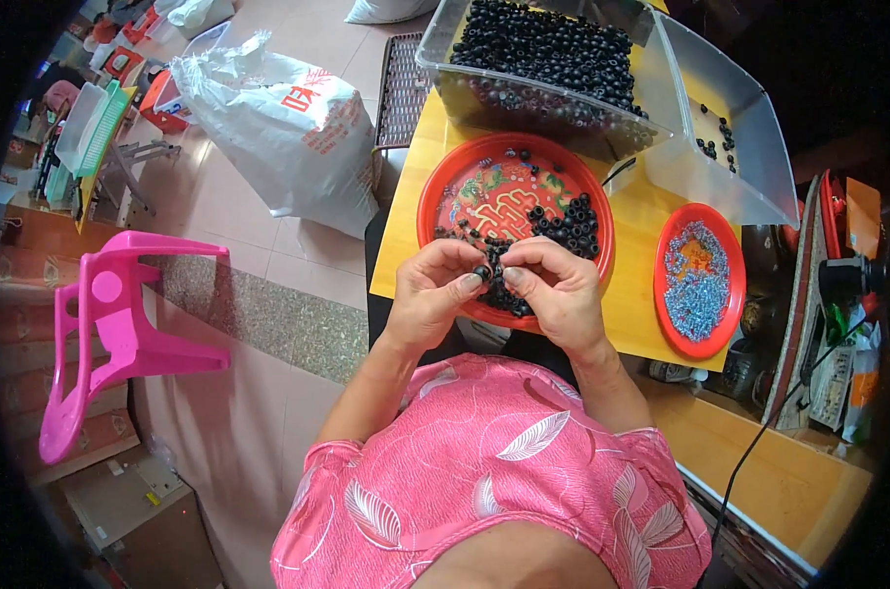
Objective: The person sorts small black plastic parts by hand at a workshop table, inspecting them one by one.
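Over the near side of a round red tray, my two hands are close together. My left hand pinches a small black round piece between thumb and forefinger. My right hand is closed in a pinch just beside it; whatever its fingertips hold is too small to make out. Black ring-like pieces are heaped on the tray's right side, and smaller dark pieces lie near my fingers. Part of the tray's near side is hidden by my hands.
A clear bin full of black pieces stands behind the tray, beside another clear bin with a few. A red oval plate of small bluish clear pieces sits right. White sack and pink chair stand left.
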{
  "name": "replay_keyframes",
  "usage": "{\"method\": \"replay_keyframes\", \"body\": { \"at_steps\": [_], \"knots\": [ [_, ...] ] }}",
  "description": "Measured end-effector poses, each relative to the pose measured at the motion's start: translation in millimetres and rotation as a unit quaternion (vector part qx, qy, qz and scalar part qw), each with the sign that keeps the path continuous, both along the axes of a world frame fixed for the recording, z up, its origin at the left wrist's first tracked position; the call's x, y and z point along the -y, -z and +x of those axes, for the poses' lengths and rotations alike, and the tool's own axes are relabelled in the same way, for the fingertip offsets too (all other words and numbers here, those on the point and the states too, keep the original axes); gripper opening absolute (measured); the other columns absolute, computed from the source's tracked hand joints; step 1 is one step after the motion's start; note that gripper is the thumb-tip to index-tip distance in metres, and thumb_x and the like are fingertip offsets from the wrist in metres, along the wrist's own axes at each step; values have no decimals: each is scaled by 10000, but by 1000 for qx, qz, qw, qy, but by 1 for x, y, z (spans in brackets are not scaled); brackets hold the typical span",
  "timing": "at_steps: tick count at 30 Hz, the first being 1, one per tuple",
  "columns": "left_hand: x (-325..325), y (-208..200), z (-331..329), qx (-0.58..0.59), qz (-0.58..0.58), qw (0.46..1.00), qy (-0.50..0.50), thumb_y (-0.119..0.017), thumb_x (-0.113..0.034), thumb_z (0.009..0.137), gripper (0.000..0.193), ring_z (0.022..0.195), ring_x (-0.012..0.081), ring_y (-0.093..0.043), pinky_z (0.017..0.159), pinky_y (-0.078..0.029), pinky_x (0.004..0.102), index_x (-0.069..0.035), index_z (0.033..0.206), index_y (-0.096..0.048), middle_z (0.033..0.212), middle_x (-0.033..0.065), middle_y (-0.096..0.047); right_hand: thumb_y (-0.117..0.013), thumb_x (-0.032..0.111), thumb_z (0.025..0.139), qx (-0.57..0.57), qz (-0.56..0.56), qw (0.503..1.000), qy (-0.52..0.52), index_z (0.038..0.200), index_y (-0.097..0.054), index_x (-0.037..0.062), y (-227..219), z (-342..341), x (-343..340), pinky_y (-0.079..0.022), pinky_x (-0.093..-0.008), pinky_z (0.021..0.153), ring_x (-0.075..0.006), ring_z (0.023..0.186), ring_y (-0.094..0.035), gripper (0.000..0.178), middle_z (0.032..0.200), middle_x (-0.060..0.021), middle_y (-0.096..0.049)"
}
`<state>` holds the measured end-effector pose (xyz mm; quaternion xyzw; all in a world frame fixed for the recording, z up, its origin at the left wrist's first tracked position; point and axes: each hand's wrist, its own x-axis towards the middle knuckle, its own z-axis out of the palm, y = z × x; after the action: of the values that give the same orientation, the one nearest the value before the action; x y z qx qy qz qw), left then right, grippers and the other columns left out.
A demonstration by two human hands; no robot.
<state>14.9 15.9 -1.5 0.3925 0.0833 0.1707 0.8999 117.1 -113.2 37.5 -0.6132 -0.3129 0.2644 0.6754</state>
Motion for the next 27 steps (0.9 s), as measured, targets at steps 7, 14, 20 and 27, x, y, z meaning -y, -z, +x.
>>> {"method": "replay_keyframes", "body": {
  "at_steps": [7, 14, 20, 27],
  "knots": [
    [-1, 4, -5, -6, 72, 997, -20, -624, 5, 777, 154, 794, 96, -554, 722, -456, 223, 11, 923, -576, 892, 40, -586, -611, -42, 747, 30, -19, 999, -12, 836, -597, -23, -2, -8, -6, -436, -216, 665, -101, 763, -547, 92, 824, -49, -575],
    [-3, 4, -10, 8, 151, 988, -16, -600, 35, 775, 137, 827, 125, -547, 738, -451, 244, 38, 910, -580, 892, 72, -572, -638, -10, 745, -26, -55, 995, -75, 821, -583, -5, -3, -2, -6, -431, -207, 628, -72, 741, -528, 94, 805, -17, -561],
    [-11, 12, -19, 27, 183, 983, 16, -586, 44, 777, 132, 834, 141, -550, 742, -457, 260, 49, 909, -583, 896, 89, -572, -698, 64, 718, -213, -79, 954, -197, 853, -555, 30, 2, 10, -19, -387, -168, 547, -29, 629, -484, 199, 696, 43, -509],
    [-19, 15, -31, -13, -12, 999, -43, -618, -11, 783, 154, 745, 126, -580, 696, -486, 247, 24, 929, -580, 871, 74, -602, -621, 80, 719, 328, -188, 921, -96, 876, -620, 4, 4, 39, -59, -459, -310, 633, -221, 699, -585, 175, 767, -116, -588]
  ]
}}
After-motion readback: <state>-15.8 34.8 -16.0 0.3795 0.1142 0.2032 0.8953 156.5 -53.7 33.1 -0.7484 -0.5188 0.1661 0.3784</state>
